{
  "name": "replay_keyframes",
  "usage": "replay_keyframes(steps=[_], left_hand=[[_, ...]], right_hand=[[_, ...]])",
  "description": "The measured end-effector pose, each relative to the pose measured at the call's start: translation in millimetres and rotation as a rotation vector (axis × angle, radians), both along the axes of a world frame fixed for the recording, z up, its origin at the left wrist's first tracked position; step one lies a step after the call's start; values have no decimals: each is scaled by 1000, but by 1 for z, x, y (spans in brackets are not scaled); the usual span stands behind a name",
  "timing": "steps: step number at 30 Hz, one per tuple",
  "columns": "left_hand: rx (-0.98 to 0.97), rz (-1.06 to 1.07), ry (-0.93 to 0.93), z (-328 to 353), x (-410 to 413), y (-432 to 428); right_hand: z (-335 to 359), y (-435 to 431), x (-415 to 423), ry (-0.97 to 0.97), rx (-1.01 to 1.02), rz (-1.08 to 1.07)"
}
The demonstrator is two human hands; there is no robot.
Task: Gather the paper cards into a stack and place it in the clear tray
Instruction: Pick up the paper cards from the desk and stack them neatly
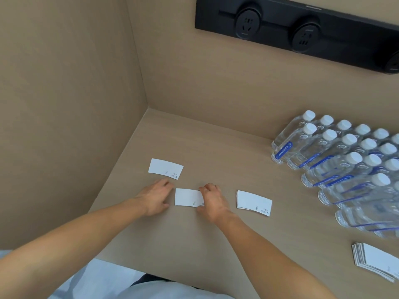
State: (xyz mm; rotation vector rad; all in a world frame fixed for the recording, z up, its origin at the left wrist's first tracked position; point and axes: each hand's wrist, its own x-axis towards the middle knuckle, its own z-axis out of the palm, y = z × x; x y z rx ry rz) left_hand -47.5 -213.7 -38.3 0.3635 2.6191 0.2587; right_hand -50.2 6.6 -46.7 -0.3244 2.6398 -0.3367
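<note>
Three card groups lie loose, gathering barely begun.
The middle card [187, 197] sits between both hands: right hand [212, 202] pinches its edge, left hand [155, 197] rests open beside it. Another card [165, 168] and small stack [254, 202] lie apart on the surface [194, 244] (no clear tray visible).

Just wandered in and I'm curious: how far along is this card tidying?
Early to midway. Done: a small stack and a bigger fanned pile already sit on the table. In hand: both hands, left and right, flank the middle card. Left: the far card lies loose, piles unmerged, no clear tray visible.
</note>
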Motion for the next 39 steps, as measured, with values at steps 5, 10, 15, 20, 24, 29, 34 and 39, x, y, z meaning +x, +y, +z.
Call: replay_keyframes(steps=[5,10,15,20,24,29,34,39], left_hand=[[17,-12,-11,-4,2,1],[29,-1,-4,-5,1,11],[24,-36,-9,-9,1,17],[28,-42,-10,-9,-3,18],[6,-41,-36,-7,-7,23],[-26,-55,-37,-5,-9,30],[-38,-93,-32,-2,-11,40],[-12,-167,-11,4,-19,69]], right_hand=[[-3,1,2,-7,2,-17],[-4,7,3,-29,45,-10],[-6,8,5,-30,42,-19],[-6,12,9,-46,-10,-56],[-11,17,12,-37,-42,-53],[-14,22,14,-33,-67,-63],[-10,32,19,-20,-77,-88],[-1,56,24,2,-50,-152]])
